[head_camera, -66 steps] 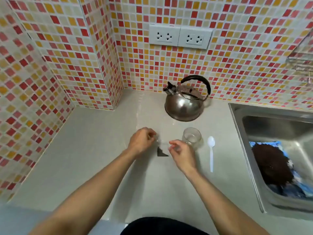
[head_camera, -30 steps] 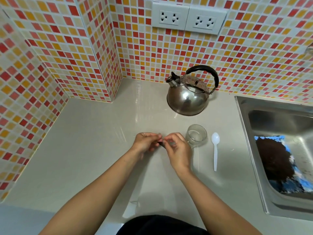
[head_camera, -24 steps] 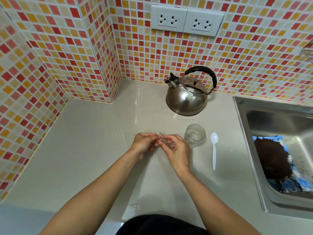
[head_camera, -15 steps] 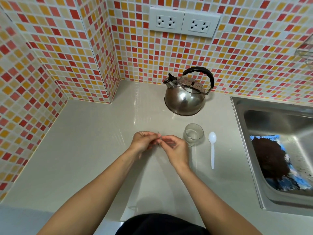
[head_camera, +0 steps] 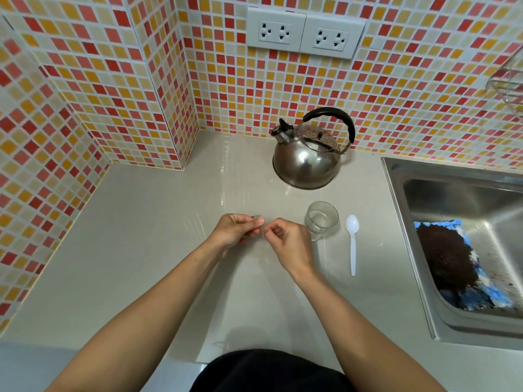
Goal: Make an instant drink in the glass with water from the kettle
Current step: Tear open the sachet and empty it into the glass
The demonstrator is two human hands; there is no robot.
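Observation:
My left hand [head_camera: 233,230] and my right hand [head_camera: 288,246] meet over the counter, both pinching a small sachet [head_camera: 262,228] that is mostly hidden by the fingers. Just right of my right hand stands a clear glass [head_camera: 321,220]; I cannot tell whether anything is in it. A white plastic spoon [head_camera: 352,241] lies right of the glass, handle toward me. The steel kettle [head_camera: 308,155] with a black handle stands behind the glass near the tiled wall.
A steel sink [head_camera: 464,244] fills the right side, holding a dark brown scourer on a blue cloth [head_camera: 450,261]. Mosaic-tiled walls close the left and back. Two wall sockets [head_camera: 304,33] sit above the kettle. The pale counter [head_camera: 141,236] stretches to the left.
My hands were apart with the dark sachet showing between them; they have come together and now pinch it between the fingertips. Kettle, glass and spoon stay put; only the camera shifts.

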